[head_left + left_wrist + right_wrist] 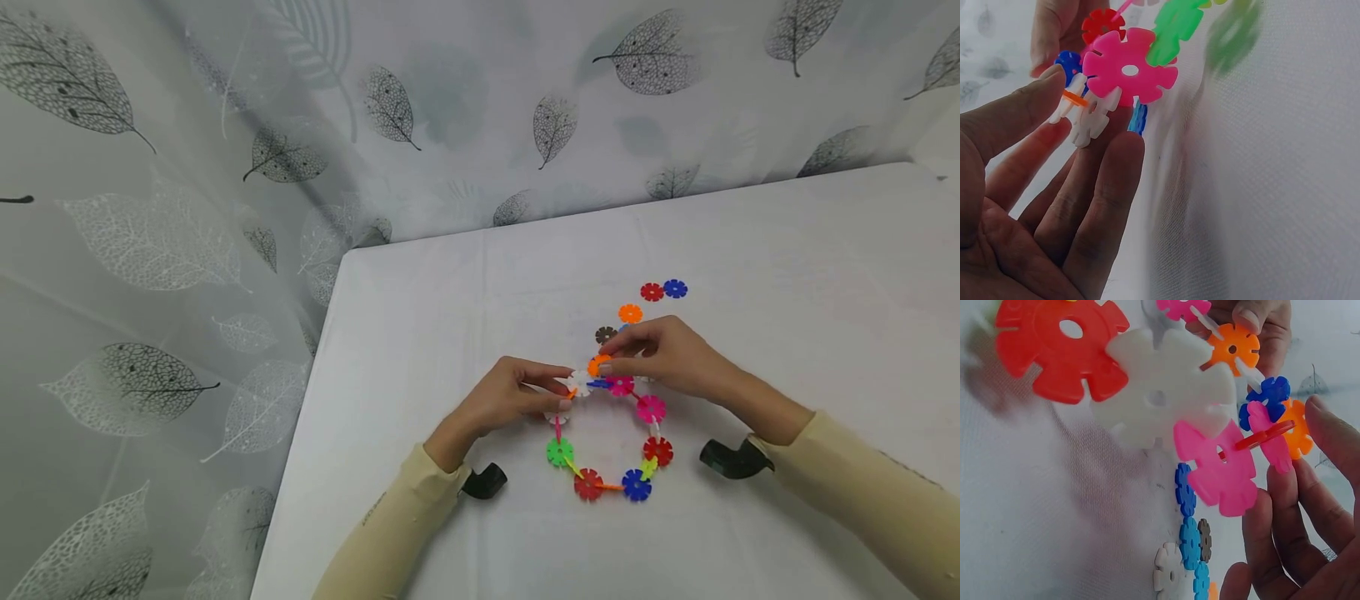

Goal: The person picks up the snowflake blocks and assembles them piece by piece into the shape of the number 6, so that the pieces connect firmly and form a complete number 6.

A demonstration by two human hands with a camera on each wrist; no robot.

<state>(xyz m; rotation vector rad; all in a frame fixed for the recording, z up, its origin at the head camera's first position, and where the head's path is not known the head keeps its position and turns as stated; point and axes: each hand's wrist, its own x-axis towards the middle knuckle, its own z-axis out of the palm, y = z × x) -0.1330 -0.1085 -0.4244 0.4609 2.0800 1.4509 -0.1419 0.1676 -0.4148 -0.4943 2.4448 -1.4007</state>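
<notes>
I seem to be joining an orange disc to the far side of a ring of slotted discs. My right hand pinches that piece by its rim, thumb against fingertips, right by a blue disc in the ring; I cannot tell whether their slots have met. My left hand steadies the ring, a white disc nipped between thumb and fingers beside an orange link set edge-on. The next move, I judge, calls for lining up notch with notch and a short, straight push, with the left hold firm so neighbouring joints don't twist loose.

The ring is well in from the left edge of the worktop; how much of it is lifted I cannot tell. Between it and the far edge lie loose pieces: a brown disc, a second orange one, and a red disc just beside a dark blue one.

All look like thin, smooth plastic, flat and petalled, with a hole in the middle. Round the ring, face-on discs alternate with edge-on ones. The green disc looks translucent, and the cloth beneath shows a fine woven grain.
</notes>
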